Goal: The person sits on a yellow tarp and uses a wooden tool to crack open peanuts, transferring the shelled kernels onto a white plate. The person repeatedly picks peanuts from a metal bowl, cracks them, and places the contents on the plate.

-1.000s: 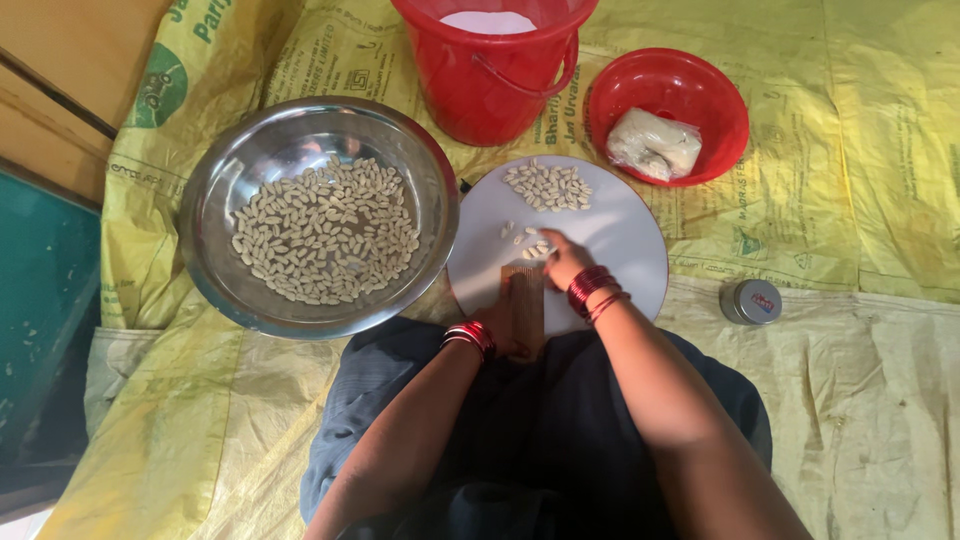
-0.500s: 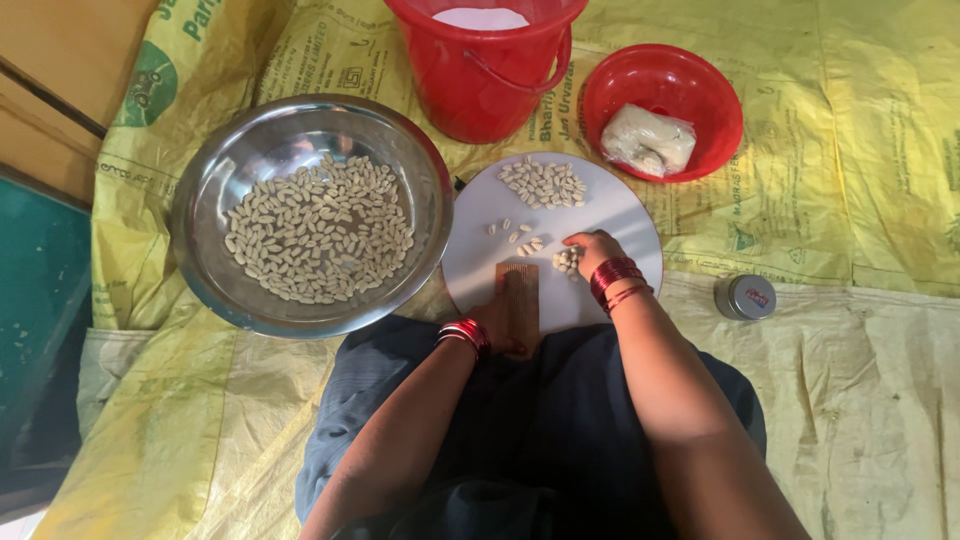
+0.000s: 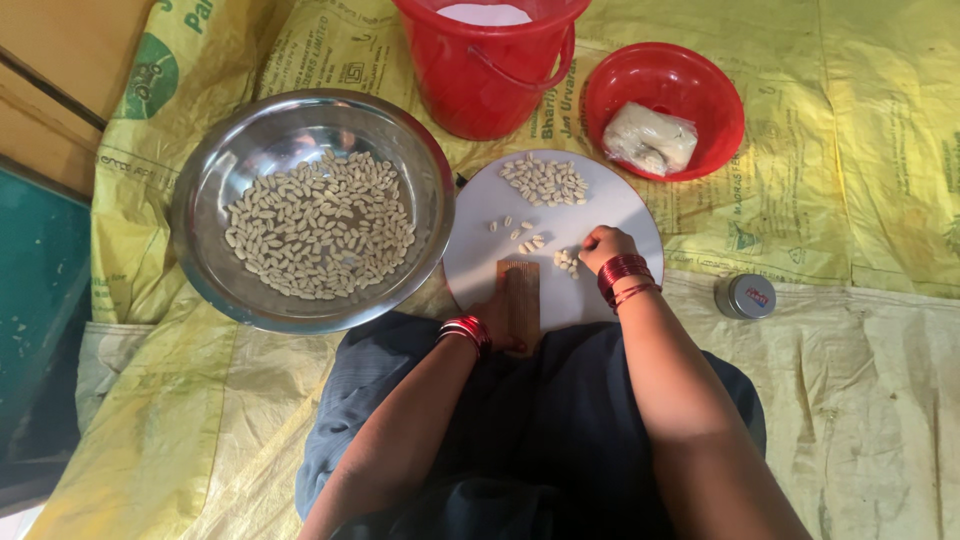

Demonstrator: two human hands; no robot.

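A person sits on yellow woven sacking (image 3: 860, 380) spread over the floor, its green and dark printed emblems showing along the far edge, with a brown wooden panel (image 3: 45, 75) at the far left corner and a teal surface (image 3: 35, 300) along the left edge. The right hand (image 3: 603, 247), fingers bunched together on a few small pale pieces (image 3: 566, 261), rests near the right edge of a round white board (image 3: 610, 205). The left hand (image 3: 497, 318) holds a ridged wooden block (image 3: 519, 290) at the board's near edge; its fingers are mostly hidden. A heap of shaped pieces (image 3: 545, 181) lies at the board's far edge. Left of the board, a steel bowl (image 3: 205, 200) holds many more. Beyond stand a red bucket (image 3: 490, 85) and a red bowl (image 3: 700, 95) with a clear bag of dough (image 3: 650, 138); a small round silver tin (image 3: 745, 296) lies right of the board.
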